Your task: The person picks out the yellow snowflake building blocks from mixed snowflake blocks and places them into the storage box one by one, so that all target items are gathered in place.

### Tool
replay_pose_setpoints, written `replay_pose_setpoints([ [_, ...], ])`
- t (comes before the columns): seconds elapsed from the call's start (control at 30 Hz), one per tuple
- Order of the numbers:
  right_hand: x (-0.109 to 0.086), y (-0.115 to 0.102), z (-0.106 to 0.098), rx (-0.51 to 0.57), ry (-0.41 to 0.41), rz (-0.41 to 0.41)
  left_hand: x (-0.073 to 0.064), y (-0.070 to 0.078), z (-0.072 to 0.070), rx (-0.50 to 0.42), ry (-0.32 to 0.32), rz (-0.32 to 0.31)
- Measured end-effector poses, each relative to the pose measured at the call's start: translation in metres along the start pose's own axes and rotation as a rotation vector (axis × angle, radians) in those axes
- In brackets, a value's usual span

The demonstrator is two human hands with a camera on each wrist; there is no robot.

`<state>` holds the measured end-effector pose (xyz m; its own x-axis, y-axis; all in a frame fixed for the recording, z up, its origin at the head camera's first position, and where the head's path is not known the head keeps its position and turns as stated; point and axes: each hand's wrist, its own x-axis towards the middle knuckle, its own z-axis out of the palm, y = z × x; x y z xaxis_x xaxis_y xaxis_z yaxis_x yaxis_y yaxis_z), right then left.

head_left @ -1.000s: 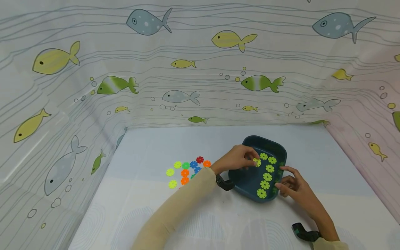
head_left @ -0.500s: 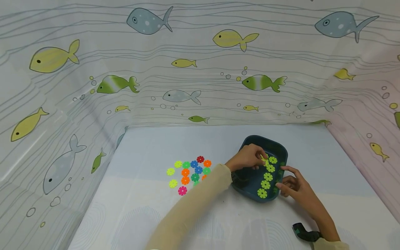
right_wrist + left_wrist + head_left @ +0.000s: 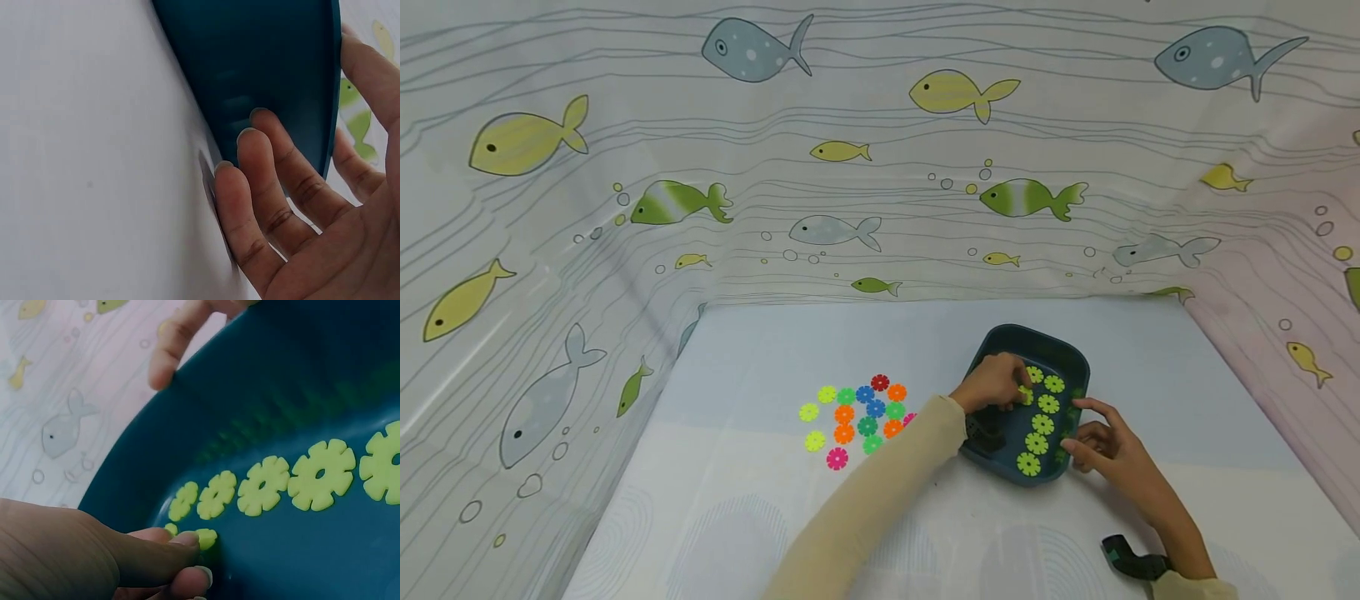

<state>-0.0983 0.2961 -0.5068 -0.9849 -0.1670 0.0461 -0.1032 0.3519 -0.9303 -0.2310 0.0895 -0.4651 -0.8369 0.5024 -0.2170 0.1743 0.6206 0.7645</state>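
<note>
My left hand [image 3: 997, 382] reaches into a dark blue tray [image 3: 992, 333], pinching a yellow-green snowflake disc [image 3: 206, 539] between thumb and fingers, close to the tray's floor. Beside it, several matching discs [image 3: 1041, 424] lie flat in a slanting line along the tray's right side. One more disc [image 3: 1034, 374] lies just beyond the fingertips. At the tray's right edge, my right hand [image 3: 1108, 446] grips the rim. Its other fingers [image 3: 256, 159] curl near the outer wall [image 3: 275, 81] in the right wrist view.
Left of the tray, several loose snowflake discs in orange [image 3: 844, 414], blue [image 3: 876, 408], green [image 3: 867, 427], pink [image 3: 837, 458], red [image 3: 880, 382] and yellow-green [image 3: 815, 441] lie on the white tabletop [image 3: 737, 358]. A fish-printed backdrop [image 3: 760, 183] encloses the table's back and sides.
My left hand has moved right across the tray with the disc, then back slightly left and nearer me. Its sleeve uncovers more table discs. The right hand stays on the rim.
</note>
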Motion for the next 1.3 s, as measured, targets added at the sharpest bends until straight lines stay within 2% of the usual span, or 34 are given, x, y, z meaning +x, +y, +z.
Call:
replay_pose_setpoints([
  [0.63, -0.001, 0.000, 0.000, 0.013, -0.002, -0.014, 0.007, -0.005, 0.005, 0.140, 0.009, 0.021],
  [0.8, 0.000, -0.001, 0.000, 0.009, 0.002, -0.015, 0.006, -0.005, 0.004, 0.144, 0.004, 0.016],
  [0.93, 0.000, -0.001, 0.000, 0.008, -0.003, -0.015, 0.005, -0.004, 0.001, 0.129, -0.006, 0.051],
  [1.13, 0.000, 0.000, 0.000, 0.013, -0.003, -0.010, 0.002, 0.002, -0.003, 0.108, -0.029, 0.145],
  [1.3, 0.001, 0.000, 0.000, 0.017, -0.007, -0.009, -0.004, 0.006, -0.009, 0.078, -0.033, 0.183],
])
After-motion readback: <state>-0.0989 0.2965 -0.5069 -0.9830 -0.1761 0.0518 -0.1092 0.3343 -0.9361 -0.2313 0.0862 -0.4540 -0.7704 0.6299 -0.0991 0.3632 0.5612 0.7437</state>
